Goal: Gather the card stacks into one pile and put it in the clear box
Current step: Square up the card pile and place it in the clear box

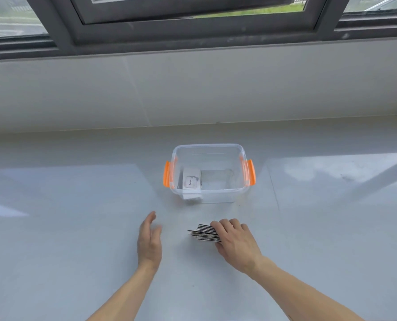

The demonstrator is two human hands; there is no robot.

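The right hand (235,239) lies over a splayed pile of cards (204,232) on the desk (77,205), fingers curled over the top and thumb tucked at the near edge, so it is grasping the pile from its 3 o'clock side. The cards fan out toward 9 o'clock, their dark edges stepped rather than flush, which suggests the grip serves to pin and square them before a lift. The left hand (149,239) stands on edge, released and empty, palm facing the pile from 9 o'clock; it looks placed as a stop to push the loose edges back in.

The clear box (208,198) with orange handles (166,174) sits at 12 o'clock from the cards, near but apart from them, its top open. Inside, toward its left wall, a white card printed "love" (191,180) already rests, possibly on a small stack, though the clear walls and reflections make that hard to judge.

Bare desk lies between the hands and between the pile and the box, so the way forward is unobstructed. The box rim is the one edge to clear; a loose fan could catch on it or shed cards. A window sill (193,89) rises behind the box, well away
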